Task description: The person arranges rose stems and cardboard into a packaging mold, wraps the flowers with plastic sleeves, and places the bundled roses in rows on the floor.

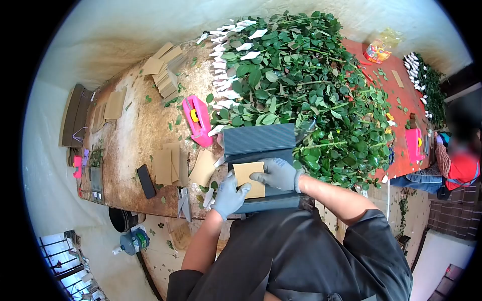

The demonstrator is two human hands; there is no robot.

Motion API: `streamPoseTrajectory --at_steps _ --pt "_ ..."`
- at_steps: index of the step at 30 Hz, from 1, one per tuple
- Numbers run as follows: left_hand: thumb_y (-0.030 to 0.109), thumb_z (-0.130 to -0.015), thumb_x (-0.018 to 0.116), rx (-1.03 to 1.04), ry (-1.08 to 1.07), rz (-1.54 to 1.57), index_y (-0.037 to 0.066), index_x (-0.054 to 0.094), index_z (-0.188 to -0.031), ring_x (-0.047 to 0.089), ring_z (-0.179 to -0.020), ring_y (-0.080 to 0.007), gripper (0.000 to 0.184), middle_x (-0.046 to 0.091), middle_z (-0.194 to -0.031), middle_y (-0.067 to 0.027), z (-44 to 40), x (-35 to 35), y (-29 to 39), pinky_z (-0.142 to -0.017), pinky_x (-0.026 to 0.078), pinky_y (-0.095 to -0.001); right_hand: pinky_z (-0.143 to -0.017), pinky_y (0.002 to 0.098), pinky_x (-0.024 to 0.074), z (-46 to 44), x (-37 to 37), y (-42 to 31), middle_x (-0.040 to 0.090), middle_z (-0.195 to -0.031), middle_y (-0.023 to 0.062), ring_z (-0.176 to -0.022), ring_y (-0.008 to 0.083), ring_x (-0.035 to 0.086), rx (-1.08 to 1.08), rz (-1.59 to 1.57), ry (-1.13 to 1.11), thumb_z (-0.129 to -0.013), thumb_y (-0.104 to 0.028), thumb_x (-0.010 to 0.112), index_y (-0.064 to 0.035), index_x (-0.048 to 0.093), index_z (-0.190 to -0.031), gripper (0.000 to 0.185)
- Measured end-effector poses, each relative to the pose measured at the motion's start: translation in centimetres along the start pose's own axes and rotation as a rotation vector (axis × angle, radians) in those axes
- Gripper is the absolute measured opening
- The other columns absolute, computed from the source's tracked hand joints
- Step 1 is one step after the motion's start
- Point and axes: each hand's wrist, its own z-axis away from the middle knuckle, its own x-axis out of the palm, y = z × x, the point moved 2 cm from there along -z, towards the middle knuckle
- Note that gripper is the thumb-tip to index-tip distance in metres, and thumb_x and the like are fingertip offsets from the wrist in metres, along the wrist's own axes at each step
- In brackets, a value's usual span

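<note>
Both my hands wear grey gloves and hold a tan cardboard piece [249, 179] over a dark ridged tray [259, 138] at the table's front edge. My left hand [230, 194] grips the cardboard's left side, thumb on its face. On its right side lies my right hand [276, 174], thumb pressed on the face and the other fingers partly behind. Another cardboard sheet [203, 168] rests just left of the tray. A pink tape dispenser [198, 120] with a yellow core stands behind it. Leafy green stems with white-wrapped heads [229, 94] are piled behind the tray.
Cardboard stacks [167, 83] lie at the back left, with more pieces [168, 164] nearer me. A black phone [146, 181] and a grey metal tool [184, 204] are near the front edge. At the right, a person in red [462, 170] is beside a red table [396, 95] with another pink dispenser [414, 145].
</note>
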Motion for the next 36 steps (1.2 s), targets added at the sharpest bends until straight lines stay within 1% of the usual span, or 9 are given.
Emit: streamPoseTrajectory --at_steps 2,5,7,10,13,16,24,28,36 --pt "0.010 -0.089 0.070 -0.026 -0.003 0.048 -0.001 0.067 -0.123 0.067 -0.111 -0.0334 0.036 0.068 -0.120 -0.0195 0.1 0.0 -0.3 -0.098 0.050 -0.0407 -0.076 0.0494 0.0531 0.4 0.8 -0.1 0.069 -0.085 0.0285 -0.085 0.0457 0.069 0.140 -0.017 0.069 -0.100 -0.045 0.065 0.0039 0.070 -0.098 0.049" --pt "0.009 -0.091 0.069 0.040 -0.030 -0.040 -0.002 0.066 -0.125 0.068 -0.109 -0.0283 0.036 0.068 -0.121 -0.0169 -0.2 0.4 -1.5 -0.096 0.052 -0.0375 -0.076 0.0506 0.0531 -0.6 1.7 2.1 0.070 -0.085 0.0286 -0.085 0.0458 0.069 0.210 -0.079 0.059 -0.099 -0.046 0.065 0.0031 0.071 -0.090 0.050" --pt "0.009 -0.093 0.067 -0.054 0.015 0.353 -0.002 0.066 -0.120 0.065 -0.101 -0.0235 0.029 0.067 -0.114 -0.0152 -0.4 0.8 -2.6 -0.092 0.051 -0.0364 -0.074 0.0501 0.0536 -0.6 1.0 1.2 0.069 -0.077 0.0265 -0.080 0.0442 0.070 0.233 -0.035 0.091 -0.100 -0.046 0.064 0.0027 0.071 -0.083 0.052" --pt "0.006 -0.096 0.066 -0.219 0.090 0.465 -0.003 0.062 -0.127 0.067 -0.100 -0.0152 0.033 0.067 -0.116 -0.0099 -0.1 0.4 -2.9 -0.086 0.055 -0.0291 -0.069 0.0453 0.0543 -0.9 0.0 0.3 0.070 -0.067 0.0169 -0.068 0.0343 0.071 0.338 0.013 -0.036 -0.099 -0.048 0.064 0.0009 0.071 -0.079 0.054" --pt "0.003 -0.094 0.069 -0.054 0.431 0.155 -0.003 0.063 -0.125 0.066 -0.089 -0.0173 0.032 0.067 -0.111 -0.0109 -0.7 -0.7 -2.9 -0.080 0.054 -0.0307 -0.068 0.0437 0.0540 -1.2 -0.1 1.3 0.070 -0.066 0.0144 -0.065 0.0307 0.071 0.313 0.009 -0.078 -0.099 -0.050 0.065 0.0003 0.071 -0.077 0.055" --pt "0.001 -0.092 0.070 -0.044 0.456 0.083 0.000 0.065 -0.120 0.068 -0.086 -0.0192 0.028 0.068 -0.109 -0.0126 -1.0 -2.4 -2.0 -0.078 0.055 -0.0322 -0.067 0.0427 0.0537 -1.1 0.0 2.0 0.069 -0.065 0.0140 -0.064 0.0289 0.070 0.317 -0.014 -0.063 -0.098 -0.051 0.065 0.0002 0.070 -0.077 0.056" --pt "0.005 -0.082 0.072 0.444 0.401 -0.655 0.007 0.068 -0.106 0.065 -0.083 -0.0354 0.024 0.065 -0.091 -0.0138 -2.9 -3.8 -1.3 -0.073 0.053 -0.0458 -0.076 0.0453 0.0549 -1.1 -0.5 0.9 0.073 -0.078 0.0205 -0.080 0.0355 0.073 0.360 0.020 -0.075 -0.097 -0.052 0.065 0.0018 0.072 -0.082 0.056" --pt "0.007 -0.079 0.071 0.408 0.240 -0.756 0.009 0.067 -0.101 0.063 -0.081 -0.0337 0.022 0.061 -0.086 -0.0118 -4.0 -4.3 -0.1 -0.072 0.051 -0.0469 -0.086 0.0477 0.0549 -1.0 -0.3 0.5 0.074 -0.095 0.0264 -0.096 0.0417 0.072 0.381 0.028 -0.033 -0.095 -0.049 0.067 0.0029 0.074 -0.092 0.052" --pt "0.014 -0.083 0.069 0.439 0.225 -0.872 0.012 0.060 -0.093 0.062 -0.085 -0.0284 0.014 0.057 -0.091 -0.0083 -4.3 -3.7 0.6 -0.071 0.050 -0.0443 -0.090 0.0472 0.0547 -0.4 1.0 0.7 0.074 -0.102 0.0234 -0.101 0.0396 0.071 0.397 0.103 0.171 -0.094 -0.048 0.067 0.0005 0.072 -0.103 0.050"
